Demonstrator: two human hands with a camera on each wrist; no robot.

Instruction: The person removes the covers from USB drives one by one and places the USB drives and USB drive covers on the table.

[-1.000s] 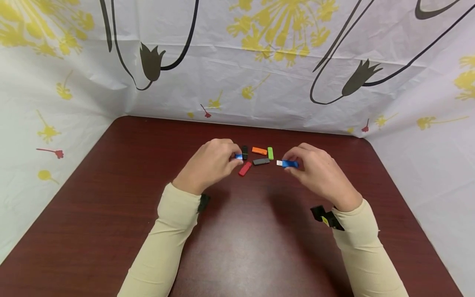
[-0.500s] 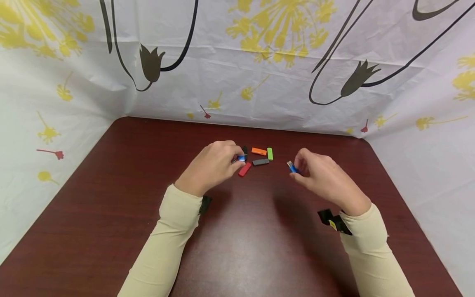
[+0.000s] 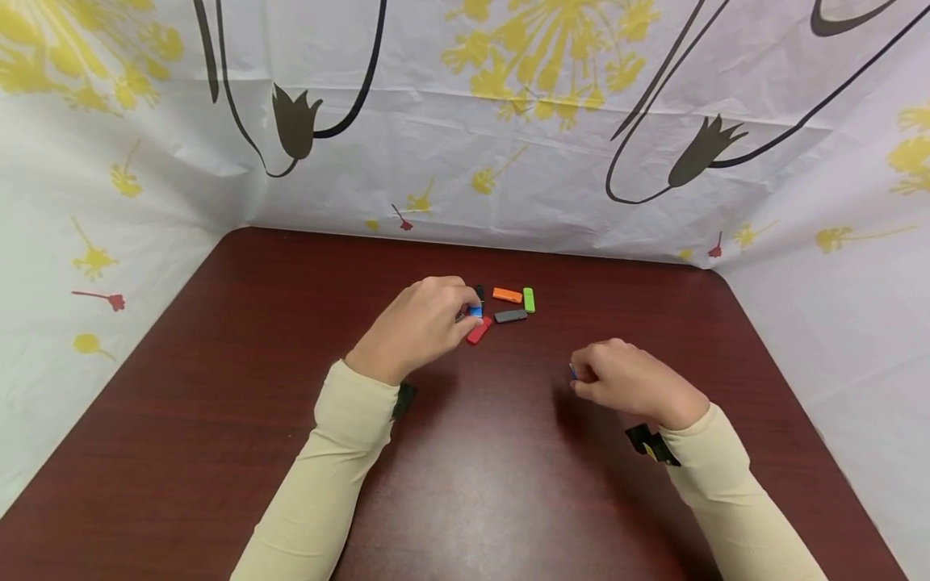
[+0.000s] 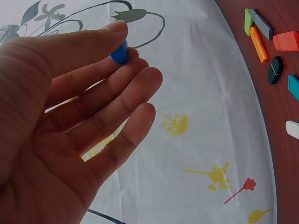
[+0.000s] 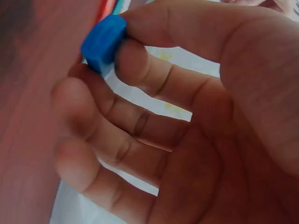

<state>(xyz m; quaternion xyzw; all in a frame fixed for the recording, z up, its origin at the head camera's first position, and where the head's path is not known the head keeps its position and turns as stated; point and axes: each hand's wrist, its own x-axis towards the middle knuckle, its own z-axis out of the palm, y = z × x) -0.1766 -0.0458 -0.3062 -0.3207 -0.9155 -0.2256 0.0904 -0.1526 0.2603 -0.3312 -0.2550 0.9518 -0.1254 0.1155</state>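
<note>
I have both hands raised over the surface [image 3: 465, 500], each pinching something small and blue. In the middle of the head view, my left hand [image 3: 416, 329] has a blue piece [image 4: 120, 53] between thumb and fingertip, the other fingers fairly straight and slightly spread. Right of centre and lower in that view, my right hand [image 3: 635, 383] grips a second blue piece [image 5: 103, 41] by the tips, its spare fingers loosely bent. Most of each piece is covered by my fingers.

I'd judge the step in hand to be handling these two pieces apart from one another. The next move calls for a light but sure pinch, since a thing this small could slip or twist.

I see no container in any view. Near the centre of the head view, a red stick [image 3: 479, 331], a grey stick [image 3: 511, 316], an orange stick [image 3: 507, 295] and a green stick [image 3: 529, 300] lie loose on the surface; a black stick [image 3: 479, 293] is partly hidden by my left hand.
</note>
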